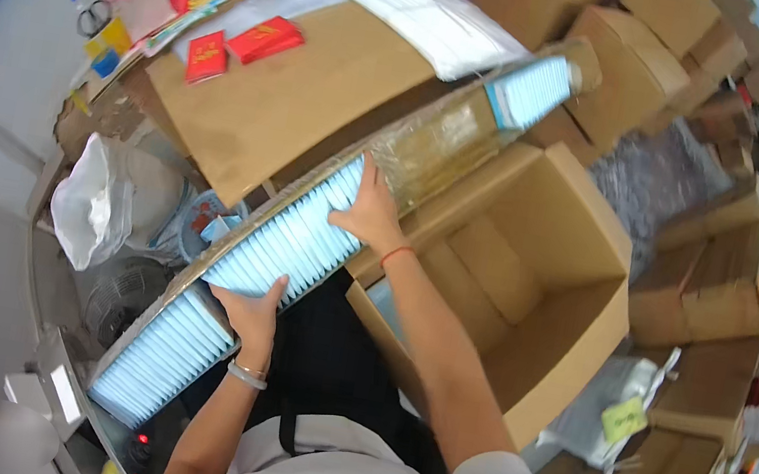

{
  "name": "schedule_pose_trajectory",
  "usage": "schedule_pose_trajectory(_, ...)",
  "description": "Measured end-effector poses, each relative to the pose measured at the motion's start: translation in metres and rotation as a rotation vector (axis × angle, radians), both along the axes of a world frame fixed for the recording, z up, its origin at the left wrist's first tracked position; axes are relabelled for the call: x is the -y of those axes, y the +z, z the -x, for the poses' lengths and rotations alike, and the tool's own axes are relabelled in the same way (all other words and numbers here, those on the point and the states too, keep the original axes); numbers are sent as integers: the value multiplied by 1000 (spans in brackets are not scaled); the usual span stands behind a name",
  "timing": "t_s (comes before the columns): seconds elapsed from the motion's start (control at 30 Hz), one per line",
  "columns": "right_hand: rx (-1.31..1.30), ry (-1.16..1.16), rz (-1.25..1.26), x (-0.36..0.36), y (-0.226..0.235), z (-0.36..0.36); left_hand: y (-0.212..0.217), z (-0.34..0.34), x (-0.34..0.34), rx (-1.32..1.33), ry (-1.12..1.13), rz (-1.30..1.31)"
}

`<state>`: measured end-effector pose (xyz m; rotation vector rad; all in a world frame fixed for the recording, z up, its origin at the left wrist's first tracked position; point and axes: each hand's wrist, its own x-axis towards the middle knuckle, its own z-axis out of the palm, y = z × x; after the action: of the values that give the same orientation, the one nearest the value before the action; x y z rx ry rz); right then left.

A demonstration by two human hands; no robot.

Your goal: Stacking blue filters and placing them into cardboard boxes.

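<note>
A long row of thin light-blue packs (294, 235), standing on edge side by side, lies in a narrow brown trough (435, 146) running diagonally in front of me. My left hand (247, 323) presses on the near end of the middle section, its thumb along the side. Against the far end of that same section my right hand (374, 211) is clamped, so the packs are squeezed between both hands. Another group of light-blue packs (163, 362) sits at the trough's lower left. A smaller light-blue group (531, 92) stands at its upper right end.
An open cardboard box (573, 340) stands to the right beside my right forearm. Behind the trough, a brown tabletop (329, 58) carries red packets (267, 40) and a white stack (431, 20). A white sack (99, 200) and a fan (127, 295) are on the left. Cartons (624, 67) pile up behind.
</note>
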<state>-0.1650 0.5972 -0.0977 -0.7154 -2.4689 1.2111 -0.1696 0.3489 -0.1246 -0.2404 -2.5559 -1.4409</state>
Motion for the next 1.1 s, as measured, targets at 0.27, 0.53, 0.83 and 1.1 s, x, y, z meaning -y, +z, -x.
schedule_pose_trajectory(0.27,-227,-387,-369,-81,112,-168,65,-69,-97,285,-477,-249)
schedule_pose_trajectory(0.53,406,-1003,-169,-146,-19,-303,-97,-74,-279,417,-1106,196)
schedule_pose_trajectory(0.83,597,-1106,277,-11,-294,-307,-144,-37,-306,435,-1451,707)
schedule_pose_trajectory(1.1,-683,-927,-202,-325,-39,-215,31,-1,-260,1545,-1460,-382)
